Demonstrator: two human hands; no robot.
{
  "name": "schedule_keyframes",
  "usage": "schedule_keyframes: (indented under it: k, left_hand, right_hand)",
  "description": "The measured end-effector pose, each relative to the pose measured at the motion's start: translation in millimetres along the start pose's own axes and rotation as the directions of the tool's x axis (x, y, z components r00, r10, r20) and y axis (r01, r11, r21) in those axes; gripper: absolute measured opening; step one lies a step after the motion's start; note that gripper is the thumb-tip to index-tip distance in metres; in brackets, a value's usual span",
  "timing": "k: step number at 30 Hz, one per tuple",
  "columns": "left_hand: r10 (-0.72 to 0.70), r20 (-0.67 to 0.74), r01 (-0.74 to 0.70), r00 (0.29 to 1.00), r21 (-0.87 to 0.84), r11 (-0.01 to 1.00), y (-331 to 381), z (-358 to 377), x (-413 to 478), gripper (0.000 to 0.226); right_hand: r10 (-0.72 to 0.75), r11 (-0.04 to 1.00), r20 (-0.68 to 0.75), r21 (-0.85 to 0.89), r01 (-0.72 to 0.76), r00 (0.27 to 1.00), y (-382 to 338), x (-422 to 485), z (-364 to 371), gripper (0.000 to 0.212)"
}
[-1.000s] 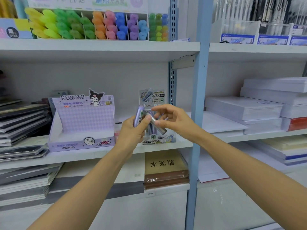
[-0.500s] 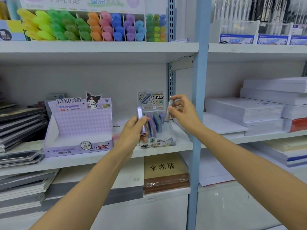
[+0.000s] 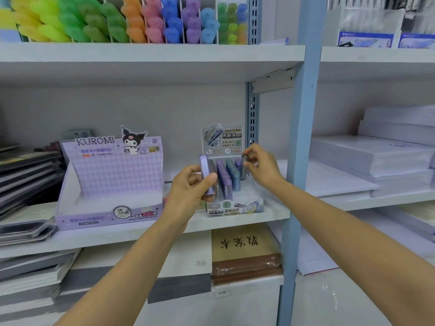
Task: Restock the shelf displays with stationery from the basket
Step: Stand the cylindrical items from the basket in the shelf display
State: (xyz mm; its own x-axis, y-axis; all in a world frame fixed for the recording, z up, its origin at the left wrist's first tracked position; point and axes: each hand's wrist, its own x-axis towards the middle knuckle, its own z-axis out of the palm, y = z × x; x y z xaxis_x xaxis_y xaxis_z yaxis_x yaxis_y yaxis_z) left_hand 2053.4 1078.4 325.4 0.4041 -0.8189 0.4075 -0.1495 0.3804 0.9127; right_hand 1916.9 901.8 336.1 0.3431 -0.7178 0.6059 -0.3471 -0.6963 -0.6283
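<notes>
A small display box [image 3: 235, 208] of pencil-lead tubes stands on the middle shelf, holding several purple and blue-grey tubes upright. My left hand [image 3: 190, 191] grips a purple lead tube [image 3: 205, 172] upright just in front of the box's left side. My right hand [image 3: 261, 168] pinches a grey lead tube [image 3: 243, 168] upright over the back right corner of the box, its lower end down among the slots. The basket is out of view.
An empty purple Kuromi display box [image 3: 108, 184] stands left of the lead box. Highlighters [image 3: 117, 20] fill the shelf above. A blue shelf post [image 3: 303, 137] rises right of my right hand. Paper reams [image 3: 372, 156] lie further right, notebooks [image 3: 23, 175] at left.
My right hand carried the grey tube away from my left hand, up and to the right, then lowered it at the box's back right corner. My left hand keeps holding the purple tube.
</notes>
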Motion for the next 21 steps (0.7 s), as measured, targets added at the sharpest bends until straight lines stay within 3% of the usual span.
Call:
schedule_keyframes:
  k: [5,11,13,16,18,21]
  left_hand:
    - [-0.004,-0.007,0.004,1.000,-0.004,1.000,-4.9,-0.1,1.9,0.030]
    - [0.019,0.015,-0.019,1.000,-0.008,1.000,-2.7,1.9,-0.3,0.021]
    - [0.024,0.031,-0.024,0.999,0.005,1.000,-1.1,2.0,-2.0,0.019]
    - [0.020,0.037,-0.021,0.999,0.028,0.999,1.1,1.7,-4.5,0.022]
    - [0.025,0.042,-0.027,0.999,0.050,0.998,2.4,1.8,-6.2,0.021]
    - [0.049,0.063,-0.054,0.997,0.076,0.996,4.4,5.7,-8.8,0.023]
  right_hand:
    - [0.037,0.997,0.181,0.053,-0.047,0.983,1.7,6.6,-2.8,0.021]
    - [0.011,0.995,0.098,-0.099,-0.001,0.995,10.8,6.9,3.3,0.016]
    - [0.014,0.975,0.093,-0.224,0.007,0.996,14.5,5.8,6.0,0.021]
    - [0.020,0.970,0.089,-0.243,0.002,0.996,13.2,1.2,3.4,0.027]
    - [-0.048,0.982,0.043,-0.183,0.055,0.998,2.9,-5.1,-2.8,0.030]
    - [-0.159,0.980,-0.020,0.119,0.160,0.987,-27.4,-20.8,-16.5,0.027]
